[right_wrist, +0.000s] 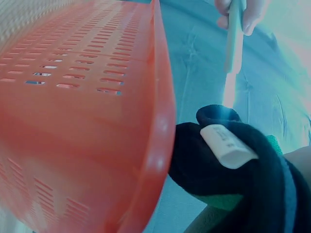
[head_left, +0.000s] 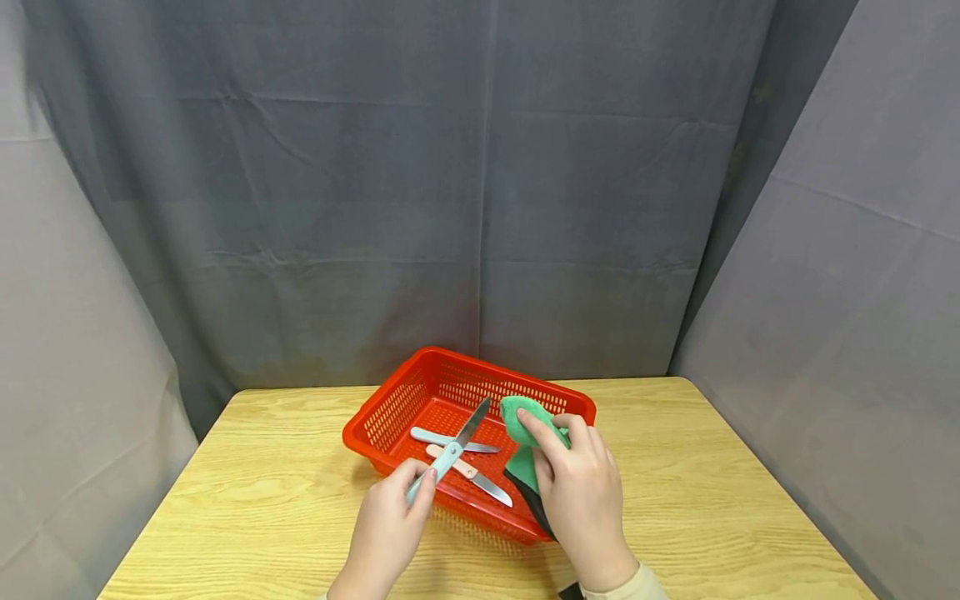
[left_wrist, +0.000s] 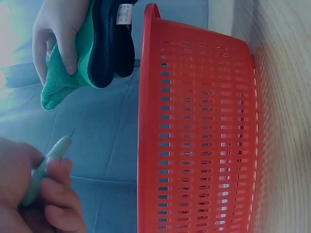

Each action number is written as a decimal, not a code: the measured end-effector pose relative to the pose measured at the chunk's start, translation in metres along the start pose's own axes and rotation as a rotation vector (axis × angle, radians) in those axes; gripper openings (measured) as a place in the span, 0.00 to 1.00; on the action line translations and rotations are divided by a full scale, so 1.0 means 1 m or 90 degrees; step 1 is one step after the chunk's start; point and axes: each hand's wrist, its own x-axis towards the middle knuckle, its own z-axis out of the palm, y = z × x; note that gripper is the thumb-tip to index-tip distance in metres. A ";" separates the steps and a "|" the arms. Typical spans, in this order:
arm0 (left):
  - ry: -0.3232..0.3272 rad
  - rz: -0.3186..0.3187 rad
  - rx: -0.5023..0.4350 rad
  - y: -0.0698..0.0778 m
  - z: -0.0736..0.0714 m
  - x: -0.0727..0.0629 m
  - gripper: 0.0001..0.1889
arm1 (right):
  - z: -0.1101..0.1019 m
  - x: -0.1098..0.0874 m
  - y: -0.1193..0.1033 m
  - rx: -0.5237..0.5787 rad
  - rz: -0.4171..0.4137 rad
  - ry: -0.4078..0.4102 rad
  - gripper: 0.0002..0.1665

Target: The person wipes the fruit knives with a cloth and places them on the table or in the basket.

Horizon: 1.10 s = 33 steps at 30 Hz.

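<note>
Over the red basket [head_left: 358,435], my left hand [head_left: 392,518] grips a knife [head_left: 448,457] by its pale blue handle. Its bare blade points up and to the right, toward the cloth but apart from it. My right hand [head_left: 583,492] pinches a green cloth [head_left: 517,410] with black parts above the basket's right side; the cloth hangs folded, and a white label [left_wrist: 124,14] shows on it in the left wrist view. Inside the basket lie a second pale blue knife [head_left: 431,437] and a pink-handled knife [head_left: 492,488], both with blades out.
The basket stands on a light wood table [head_left: 285,483], near its back edge. A grey curtain [head_left: 375,200] hangs behind, with pale cloth walls [head_left: 832,333] at both sides.
</note>
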 end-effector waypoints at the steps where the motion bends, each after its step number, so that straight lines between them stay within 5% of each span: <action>1: -0.002 -0.001 0.002 0.000 0.000 0.000 0.06 | 0.000 0.000 0.000 0.000 -0.001 0.001 0.35; 16: 0.037 0.016 0.041 -0.005 0.002 0.003 0.04 | -0.001 0.000 -0.001 0.001 -0.001 -0.001 0.36; 25: 0.017 0.013 0.048 -0.006 -0.005 0.018 0.02 | -0.003 0.003 -0.001 0.013 -0.003 0.002 0.35; 33: 0.011 0.059 0.101 -0.008 -0.010 0.036 0.03 | -0.003 0.007 0.000 0.017 -0.017 -0.002 0.34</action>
